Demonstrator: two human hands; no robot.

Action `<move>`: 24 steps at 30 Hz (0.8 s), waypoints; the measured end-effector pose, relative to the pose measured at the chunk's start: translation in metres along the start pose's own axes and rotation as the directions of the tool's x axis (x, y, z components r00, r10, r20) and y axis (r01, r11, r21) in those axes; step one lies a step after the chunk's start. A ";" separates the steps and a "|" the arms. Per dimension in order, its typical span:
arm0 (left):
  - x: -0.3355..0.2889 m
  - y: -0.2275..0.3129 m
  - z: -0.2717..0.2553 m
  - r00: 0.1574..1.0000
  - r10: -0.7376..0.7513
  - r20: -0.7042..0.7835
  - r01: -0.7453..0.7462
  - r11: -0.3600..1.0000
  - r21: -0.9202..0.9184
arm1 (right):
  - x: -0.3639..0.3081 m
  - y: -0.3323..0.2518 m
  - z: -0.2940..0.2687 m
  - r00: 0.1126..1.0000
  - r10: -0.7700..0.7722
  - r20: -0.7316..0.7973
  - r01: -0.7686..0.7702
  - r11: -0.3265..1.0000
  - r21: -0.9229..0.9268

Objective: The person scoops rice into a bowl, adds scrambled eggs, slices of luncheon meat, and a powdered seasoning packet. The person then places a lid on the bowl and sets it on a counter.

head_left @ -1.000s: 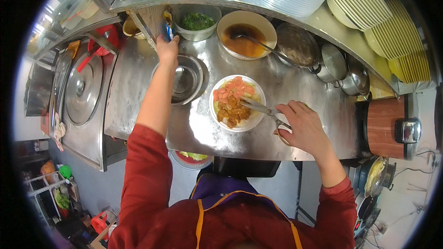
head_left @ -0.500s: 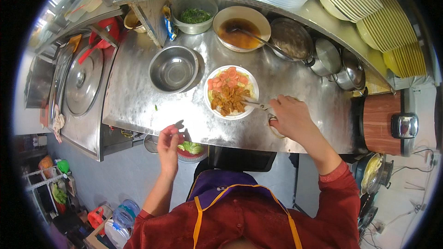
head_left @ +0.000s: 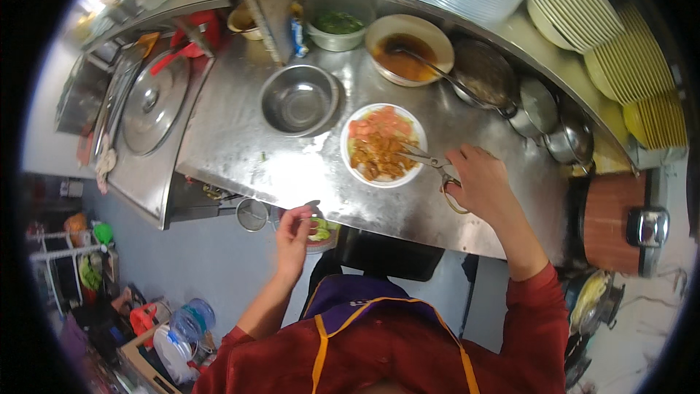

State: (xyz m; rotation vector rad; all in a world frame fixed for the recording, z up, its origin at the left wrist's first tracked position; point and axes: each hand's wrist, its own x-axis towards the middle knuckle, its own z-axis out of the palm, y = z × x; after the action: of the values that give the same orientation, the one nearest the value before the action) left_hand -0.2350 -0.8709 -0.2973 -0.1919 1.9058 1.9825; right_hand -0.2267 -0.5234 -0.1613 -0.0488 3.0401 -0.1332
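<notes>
My right hand (head_left: 477,181) is closed on metal scissors (head_left: 435,161), a finger through a handle loop. The blades are slightly parted, and their tips touch brown sauced meat pieces (head_left: 383,157). These lie beside pinkish-orange slices (head_left: 379,124) in a round white bowl (head_left: 348,160). Over the table's front edge hovers my left hand (head_left: 292,241), its fingers loosely bent and apart, with nothing visible in them. A small dark patch shows by its fingertips; I cannot tell whether it is a shadow.
An empty steel bowl (head_left: 270,113) stands left of the food on the steel table (head_left: 233,128). Behind are a pot of greens (head_left: 339,25), a broth bowl with a ladle (head_left: 408,76) and lidded pots (head_left: 532,106). A brown cooker (head_left: 612,222) stands at the right.
The whole view has shifted, so the table and bowls sit further right and slightly tilted. The scissors remain at the meat in my right hand. My left hand stays near the table edge.
</notes>
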 end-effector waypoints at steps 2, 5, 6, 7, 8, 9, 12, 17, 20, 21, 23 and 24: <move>-0.002 0.001 0.005 1.000 -0.029 0.011 0.030 0.998 -0.049 | 0.006 -0.009 0.006 0.999 -0.030 -0.027 0.031 0.999 0.018; 0.000 0.003 0.008 0.999 0.038 -0.011 -0.039 0.998 -0.053 | 0.013 -0.012 0.013 0.998 -0.048 -0.040 0.048 0.999 -0.002; 0.002 0.003 0.006 0.997 0.078 -0.022 -0.079 0.996 -0.043 | 0.014 -0.009 0.014 0.998 -0.040 -0.047 0.040 0.999 -0.007; 0.004 0.003 0.005 0.994 0.108 -0.037 -0.109 0.993 -0.034 | 0.012 -0.006 0.014 0.999 0.021 -0.033 -0.021 0.999 -0.027; 0.006 0.004 0.002 0.994 0.098 -0.053 -0.100 0.994 -0.038 | 0.010 -0.002 0.013 0.999 -0.032 -0.035 0.031 0.999 -0.034; 0.006 0.003 -0.001 0.994 0.087 -0.060 -0.091 0.994 -0.057 | 0.007 0.002 0.012 0.999 -0.037 -0.023 0.036 0.998 -0.054; 0.006 0.002 -0.007 0.995 0.075 -0.067 -0.082 0.992 -0.101 | -0.005 0.002 0.008 1.000 -0.005 -0.017 0.005 1.000 -0.029; -0.001 -0.004 -0.004 0.999 -0.004 -0.038 0.000 0.994 -0.111 | -0.008 -0.032 0.018 0.997 -0.070 -0.016 0.071 0.994 0.078; -0.001 -0.008 -0.002 1.000 0.010 -0.011 -0.011 0.996 -0.086 | -0.008 -0.036 0.021 0.998 -0.052 -0.034 0.054 0.996 0.068; 0.000 -0.009 -0.003 0.999 0.033 -0.007 -0.034 0.996 -0.082 | -0.009 -0.032 0.019 0.998 -0.021 -0.064 0.025 0.998 0.062; -0.001 -0.011 -0.005 0.999 0.046 -0.015 -0.047 0.996 -0.073 | -0.014 -0.022 0.013 0.997 0.051 -0.063 -0.048 0.998 0.048; -0.001 -0.011 -0.006 0.999 0.037 -0.026 -0.039 0.997 -0.069 | -0.017 -0.017 0.011 0.995 0.094 -0.034 -0.093 0.995 0.036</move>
State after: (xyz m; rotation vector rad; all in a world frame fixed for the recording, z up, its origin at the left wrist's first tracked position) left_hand -0.2311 -0.8764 -0.3075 -0.2017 1.8707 2.0819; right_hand -0.2084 -0.5406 -0.1690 0.0992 3.0672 -0.1809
